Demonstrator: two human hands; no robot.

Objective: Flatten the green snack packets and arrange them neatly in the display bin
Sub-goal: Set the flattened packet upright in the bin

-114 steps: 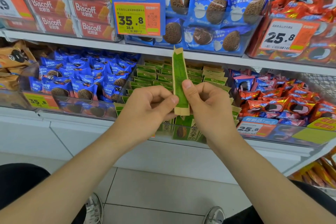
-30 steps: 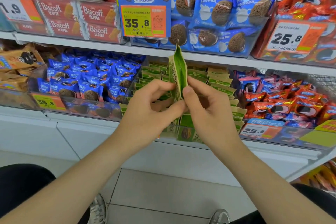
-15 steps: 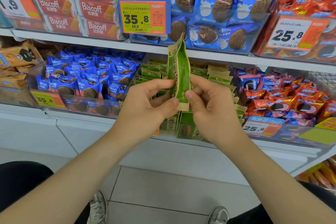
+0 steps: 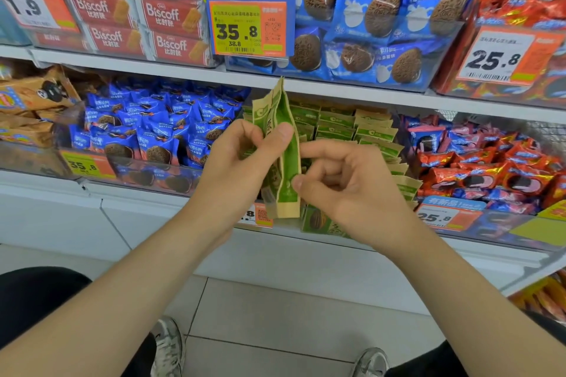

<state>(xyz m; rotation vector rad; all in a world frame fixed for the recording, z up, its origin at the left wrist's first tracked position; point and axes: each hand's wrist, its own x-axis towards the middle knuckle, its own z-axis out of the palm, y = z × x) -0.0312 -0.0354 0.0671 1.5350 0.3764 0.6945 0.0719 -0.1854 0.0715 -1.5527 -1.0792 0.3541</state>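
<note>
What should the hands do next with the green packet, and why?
Probably press the green packet flat. It looks puffy; the left hand pinches its upper part, the right hand pinches lower down, and the packets in the display bin lie in flat rows.

From my console I read the packet [image 4: 289,156] held up front as bright green down its face, with tan kraft-paper edges and ends and dark print on the tan side. The stacked packets [image 4: 340,127] behind it repeat the scheme: green bands, a white logo, tan tops. Left of them the blue packets [image 4: 159,128] are royal blue with dark brown biscuit pictures. On the right the red packets [image 4: 490,168] are red and orange with gold glints (a few pink ones mixed in). Above, the Biscoff boxes [image 4: 171,18] are red with white lettering. The price tag [image 4: 235,29] is yellow and orange on blue card, with black digits.
</note>
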